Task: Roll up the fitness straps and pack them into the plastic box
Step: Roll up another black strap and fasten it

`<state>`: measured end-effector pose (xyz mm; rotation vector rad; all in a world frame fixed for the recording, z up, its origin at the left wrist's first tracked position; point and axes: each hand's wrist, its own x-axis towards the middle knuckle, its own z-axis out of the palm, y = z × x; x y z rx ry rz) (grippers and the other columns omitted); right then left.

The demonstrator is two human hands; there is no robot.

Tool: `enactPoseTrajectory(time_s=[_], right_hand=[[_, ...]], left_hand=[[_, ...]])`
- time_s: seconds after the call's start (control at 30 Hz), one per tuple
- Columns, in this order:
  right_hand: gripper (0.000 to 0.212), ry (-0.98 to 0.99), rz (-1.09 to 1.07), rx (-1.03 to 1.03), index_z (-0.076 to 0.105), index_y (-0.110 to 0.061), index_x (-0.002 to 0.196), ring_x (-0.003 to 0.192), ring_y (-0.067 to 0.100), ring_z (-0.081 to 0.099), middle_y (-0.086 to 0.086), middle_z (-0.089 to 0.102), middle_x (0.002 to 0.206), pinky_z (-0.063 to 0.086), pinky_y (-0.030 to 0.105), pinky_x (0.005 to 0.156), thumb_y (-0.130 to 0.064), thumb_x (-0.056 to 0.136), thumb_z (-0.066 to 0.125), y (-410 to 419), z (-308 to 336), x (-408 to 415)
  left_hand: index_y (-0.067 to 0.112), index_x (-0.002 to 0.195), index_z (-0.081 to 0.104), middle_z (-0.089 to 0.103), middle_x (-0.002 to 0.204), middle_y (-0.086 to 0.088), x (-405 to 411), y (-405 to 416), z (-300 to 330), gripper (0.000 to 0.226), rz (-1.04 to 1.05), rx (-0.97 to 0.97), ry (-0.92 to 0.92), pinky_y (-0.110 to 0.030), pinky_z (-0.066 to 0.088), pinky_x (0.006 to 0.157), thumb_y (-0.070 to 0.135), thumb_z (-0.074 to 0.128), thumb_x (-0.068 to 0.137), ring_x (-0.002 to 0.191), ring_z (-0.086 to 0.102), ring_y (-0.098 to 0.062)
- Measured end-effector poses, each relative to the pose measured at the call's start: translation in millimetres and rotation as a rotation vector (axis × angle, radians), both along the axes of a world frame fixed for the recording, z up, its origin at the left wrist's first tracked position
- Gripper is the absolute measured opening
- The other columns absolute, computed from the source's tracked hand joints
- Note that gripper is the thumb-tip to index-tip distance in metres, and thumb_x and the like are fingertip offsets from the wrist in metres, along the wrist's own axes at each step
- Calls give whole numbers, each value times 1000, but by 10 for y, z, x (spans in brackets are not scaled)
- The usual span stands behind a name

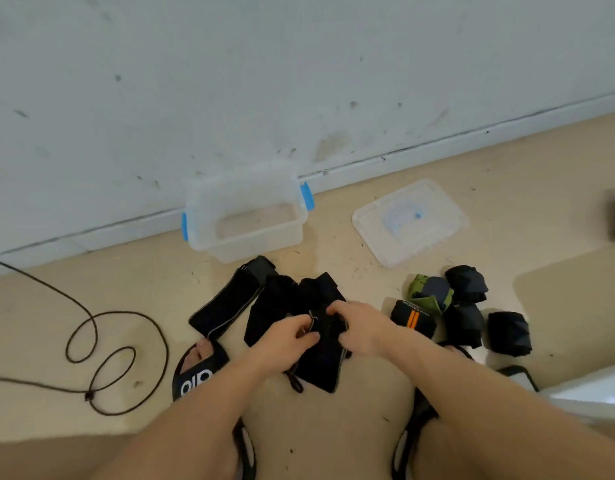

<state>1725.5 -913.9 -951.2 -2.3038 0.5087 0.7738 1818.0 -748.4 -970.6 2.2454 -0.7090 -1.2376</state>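
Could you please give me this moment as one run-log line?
left hand + right hand: gripping black strap | plastic box: open, no straps inside | rolled straps: on floor

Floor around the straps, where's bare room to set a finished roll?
Bare floor lies between the plastic box and lid, and between the cable and flat straps. It's crowded right of the hands, where rolled straps cluster.

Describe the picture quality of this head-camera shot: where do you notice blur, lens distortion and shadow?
Head view: the whole frame is soft, so the plastic box and lid look hazy; the wide lens bends the skirting line into a curve; lighting is flat and even, with only faint shadow beneath the left hand, right hand and the black strap they grip.
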Motion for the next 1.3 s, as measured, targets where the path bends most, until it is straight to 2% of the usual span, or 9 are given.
enactPoseTrajectory(time_s=[0.27, 0.4, 0.5, 0.57, 0.7, 0.83, 0.93, 1.1, 1.3], right_hand=[[55, -250, 22, -3, 57, -18, 141, 136, 26, 48, 8, 55, 146, 39, 35, 113, 0, 88, 54, 9, 1531, 356], [30, -309, 97, -108, 62, -14, 115, 112, 29, 58, 9, 64, 118, 50, 39, 89, -13, 86, 63, 129, 1991, 398], [11, -330, 116, -113, 56, -19, 94, 90, 21, 57, 2, 61, 99, 46, 34, 73, -20, 87, 65, 173, 2203, 388], [17, -360, 68, -59, 50, -23, 83, 81, 17, 53, -2, 56, 88, 40, 31, 66, -18, 86, 66, 166, 2257, 366], [18, -385, -23, 85, 55, -24, 81, 76, 19, 56, 0, 59, 82, 42, 29, 66, -11, 87, 66, 168, 2373, 375], [13, -513, -188, 324, 64, -11, 91, 79, 19, 65, 7, 64, 91, 55, 22, 64, 1, 91, 59, 150, 2573, 456], [9, -561, -258, 365, 67, -5, 95, 83, 22, 67, 8, 66, 91, 61, 28, 69, 1, 91, 60, 32, 2638, 494], [4, -657, -395, 241, 64, -3, 93, 86, 30, 67, 15, 66, 91, 64, 46, 81, -1, 90, 62, -238, 2551, 606], [14, -769, -523, 142, 61, 1, 97, 91, 40, 67, 26, 67, 102, 58, 61, 89, -8, 87, 63, -249, 2480, 721]], left_hand=[[32, 75, 51, 53, 76, 10, 274, -21, 1644, 30, -135, -154, -244, -25, 37, 68, 32, 53, 105, 73, 51, -7], [27, 76, 52, 54, 77, 8, 296, 33, 2239, 30, -169, -200, -386, -21, 37, 65, 32, 52, 106, 72, 50, -8], [15, 87, 58, 58, 85, 3, 386, 118, 2443, 26, -193, -181, -455, -17, 38, 61, 33, 54, 105, 77, 52, -14], [18, 97, 59, 61, 96, 8, 451, 203, 2511, 14, -181, -182, -473, -12, 40, 65, 31, 59, 103, 84, 56, -12], [26, 123, 64, 67, 120, 7, 537, 315, 2568, 25, -161, -166, -253, -25, 51, 91, 22, 64, 98, 111, 64, -14], [16, 103, 68, 72, 85, 6, 619, 377, 2644, 9, -122, -111, 61, -20, 49, 67, 22, 62, 102, 69, 65, -7], [12, 113, 72, 73, 98, 1, 722, 450, 2637, 18, -141, -88, 187, -24, 47, 70, 22, 60, 103, 70, 57, -8], [13, 88, 63, 54, 75, 2, 810, 503, 2631, 19, -136, -78, 62, -25, 42, 68, 26, 64, 101, 65, 48, -10], [22, 118, 72, 77, 105, 9, 826, 493, 2642, 20, -188, -56, 95, -21, 51, 80, 18, 59, 103, 96, 71, -9]])
